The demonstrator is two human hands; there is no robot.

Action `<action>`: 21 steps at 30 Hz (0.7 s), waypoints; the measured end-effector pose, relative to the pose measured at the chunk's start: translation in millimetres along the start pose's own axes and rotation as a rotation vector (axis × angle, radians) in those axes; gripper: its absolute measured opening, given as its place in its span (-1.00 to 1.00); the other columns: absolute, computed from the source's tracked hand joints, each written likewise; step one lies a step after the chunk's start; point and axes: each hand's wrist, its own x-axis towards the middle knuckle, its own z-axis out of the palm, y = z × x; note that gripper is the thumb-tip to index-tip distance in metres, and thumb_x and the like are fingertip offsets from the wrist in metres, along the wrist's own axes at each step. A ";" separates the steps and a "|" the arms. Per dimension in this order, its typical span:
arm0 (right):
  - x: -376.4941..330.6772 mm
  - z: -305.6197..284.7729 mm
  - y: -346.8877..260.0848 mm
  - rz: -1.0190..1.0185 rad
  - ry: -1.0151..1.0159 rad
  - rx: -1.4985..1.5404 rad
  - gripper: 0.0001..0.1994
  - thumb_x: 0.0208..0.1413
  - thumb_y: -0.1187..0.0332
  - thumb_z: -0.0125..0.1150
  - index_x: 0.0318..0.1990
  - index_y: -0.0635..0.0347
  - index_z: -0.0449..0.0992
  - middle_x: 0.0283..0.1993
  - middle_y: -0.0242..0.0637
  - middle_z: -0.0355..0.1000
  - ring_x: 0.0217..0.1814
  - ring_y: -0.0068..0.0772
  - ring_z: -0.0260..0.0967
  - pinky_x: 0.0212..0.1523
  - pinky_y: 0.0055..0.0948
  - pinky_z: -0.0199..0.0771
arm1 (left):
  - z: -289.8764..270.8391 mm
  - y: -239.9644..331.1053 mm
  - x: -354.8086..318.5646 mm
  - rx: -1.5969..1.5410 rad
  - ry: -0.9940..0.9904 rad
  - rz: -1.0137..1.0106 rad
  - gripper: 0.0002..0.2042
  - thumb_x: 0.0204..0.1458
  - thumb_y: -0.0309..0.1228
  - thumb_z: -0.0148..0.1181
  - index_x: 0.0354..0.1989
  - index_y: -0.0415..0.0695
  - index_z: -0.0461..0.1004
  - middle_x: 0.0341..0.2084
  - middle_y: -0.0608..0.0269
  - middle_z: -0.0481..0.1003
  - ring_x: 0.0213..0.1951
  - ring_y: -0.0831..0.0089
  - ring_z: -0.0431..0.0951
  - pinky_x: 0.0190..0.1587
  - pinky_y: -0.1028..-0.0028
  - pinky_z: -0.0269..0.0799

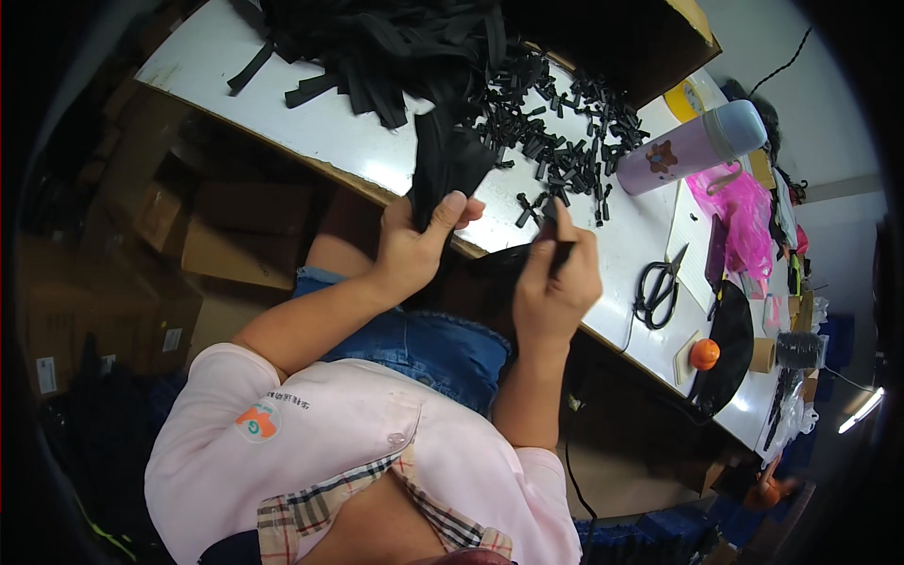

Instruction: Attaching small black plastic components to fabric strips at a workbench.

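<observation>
My left hand (414, 247) is closed on a bundle of black fabric strips (450, 162), with the thumb pressed along its near edge. The strips stand up from the hand over the table's front edge. To the right, my right hand (561, 287) is closed, its thumb and forefinger pinched on a small dark piece (550, 209). Its exact kind I cannot make out. Black material (562, 256) also shows between those fingers. Beyond both hands lie many small black plastic pieces (556, 146), scattered on the white table (320, 137). A heap of black strips (386, 47) lies at the far left.
A lilac bottle (683, 151) with a blue lid stands right of the small pieces. Black-handled scissors (659, 287), a pink plastic bag (730, 212), yellow tape (683, 99) and an orange ball-shaped thing (704, 354) lie at the right. Cardboard boxes (240, 235) stand below left.
</observation>
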 end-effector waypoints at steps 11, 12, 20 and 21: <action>-11.7 30.9 -20.3 0.344 -0.386 0.719 -0.61 0.15 0.25 -0.18 -0.01 0.42 0.24 -0.29 -0.28 0.24 -0.40 -0.58 0.21 -0.42 -0.65 0.26 | 1.6 -11.6 -13.2 -0.212 0.025 -0.160 -0.79 0.00 -0.34 0.05 -0.29 -0.23 0.34 -0.50 0.36 0.38 -0.46 0.71 0.35 -0.55 0.72 0.29; -11.6 30.0 -21.3 0.389 -0.418 0.718 -0.59 0.16 0.21 -0.22 0.00 0.39 0.25 -0.26 -0.32 0.24 -0.40 -0.65 0.18 -0.44 -0.69 0.24 | 0.9 -13.9 -12.3 -0.213 0.027 -0.159 -0.79 0.00 -0.34 0.05 -0.29 -0.23 0.34 -0.50 0.36 0.38 -0.46 0.71 0.35 -0.55 0.72 0.29; -8.8 28.3 -15.9 0.091 -0.439 0.323 -0.62 0.11 0.26 -0.13 0.02 0.31 0.24 -0.19 -0.20 0.24 -0.37 -0.38 0.26 -0.32 -0.48 0.31 | -0.5 -18.8 -4.3 -0.124 0.152 -0.082 -0.88 -0.04 -0.47 0.06 -0.36 -0.25 0.37 -0.49 0.34 0.42 -0.49 0.70 0.36 -0.46 0.65 0.29; -7.8 24.3 -18.6 0.097 -0.488 0.206 -0.63 0.10 0.28 -0.12 0.02 0.29 0.25 -0.14 -0.19 0.24 -0.37 -0.34 0.26 -0.31 -0.47 0.31 | -0.3 -12.4 -2.4 -0.124 0.157 -0.080 -0.88 -0.04 -0.47 0.06 -0.36 -0.25 0.37 -0.49 0.34 0.42 -0.49 0.70 0.36 -0.46 0.65 0.29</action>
